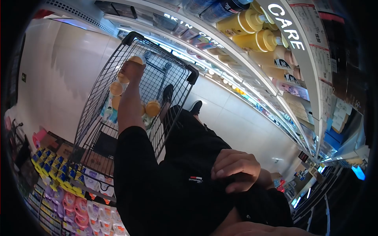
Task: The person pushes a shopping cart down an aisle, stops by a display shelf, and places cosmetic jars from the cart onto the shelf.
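Note:
My left hand [133, 71] reaches into the metal wire shopping cart [95, 84], closed around a container with a yellow-orange lid [136, 59]; the container's body is mostly hidden by my hand. Beside that arm, more containers with orange lids [116, 89] lie along the cart's left side. Another orange-lidded container [152, 108] is to the right of my forearm. My right hand [238, 169] rests in front of my black shirt, fingers curled loosely inward, with nothing visible in it.
A shelf marked "CARE" holds yellow pump bottles [265, 40] and blue bottles along the upper right. Pink and white jugs [80, 210] and yellow-and-blue packs [53, 165] stand at lower left. Pale floor tiles [236, 114] run beside the cart.

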### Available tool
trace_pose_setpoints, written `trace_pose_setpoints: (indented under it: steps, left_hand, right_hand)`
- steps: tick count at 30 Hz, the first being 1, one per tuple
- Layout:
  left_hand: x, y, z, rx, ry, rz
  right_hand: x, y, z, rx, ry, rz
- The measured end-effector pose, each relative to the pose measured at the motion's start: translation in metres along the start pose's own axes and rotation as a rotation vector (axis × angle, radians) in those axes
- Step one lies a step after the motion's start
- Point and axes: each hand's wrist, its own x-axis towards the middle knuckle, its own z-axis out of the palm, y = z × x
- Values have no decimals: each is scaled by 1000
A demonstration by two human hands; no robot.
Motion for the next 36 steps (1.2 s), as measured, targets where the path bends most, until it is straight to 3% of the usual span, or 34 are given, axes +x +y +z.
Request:
trace_pose_setpoints:
  steps: [3,5,9,11,18,20,24,29,33,36]
  left_hand:
    - [-17,-10,1,-92,26,83]
    - [-34,-21,-2,-187,166,268]
    - [-78,-27,-44,-444,58,285]
    - [-110,-27,-65,-828,111,255]
    - [-229,-41,-120,-1007,38,234]
    - [-259,-41,-135,-1195,-98,373]
    - [-332,-9,-199,-1456,-382,348]
    - [-393,21,-248,-1075,-415,579]
    - [-421,45,-262,-1147,-506,772]
    - [-440,69,-285,-1029,-539,931]
  right_hand:
    - [-3,0,-1,-12,-17,-4]
    - [-7,-1,-1,-24,-26,-8]
    - [-20,5,-4,-28,-9,-11]
    - [-28,4,-4,-46,18,10]
    - [-79,28,-14,34,301,162]
    - [-89,36,-20,-4,336,174]
    - [-114,53,-35,-172,392,202]
    - [-156,69,-50,-219,376,223]
    - [-190,57,-62,87,263,233]
    - [-216,41,-72,-49,242,192]
